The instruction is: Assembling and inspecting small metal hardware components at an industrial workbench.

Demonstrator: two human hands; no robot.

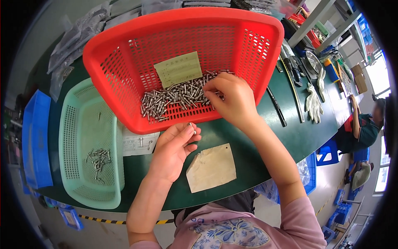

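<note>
A big red plastic basket [182, 18] is tipped toward me, with a heap of small metal pins [178, 97] along its lower side. A handwritten paper slip [178, 69] leans above the heap. My right hand [232, 95] reaches into the basket, its fingers pinched at the right part of the heap; whatever lies between the fingertips is hidden. Just below the basket's near rim, my left hand [176, 141] is closed, with a small metal pin [190, 124] sticking up between thumb and fingers. Left of it, a pale green basket [68, 137] holds a small group of similar pins [98, 162].
A torn beige card [213, 168] and a printed sheet [139, 143] with pins on it lie on the green table [298, 143]. To the right are a black pen-like tool [277, 106], a steel ruler [293, 91] and white gloves [314, 103]. A blue bin [37, 139] stands far left; another person [365, 128] is at right.
</note>
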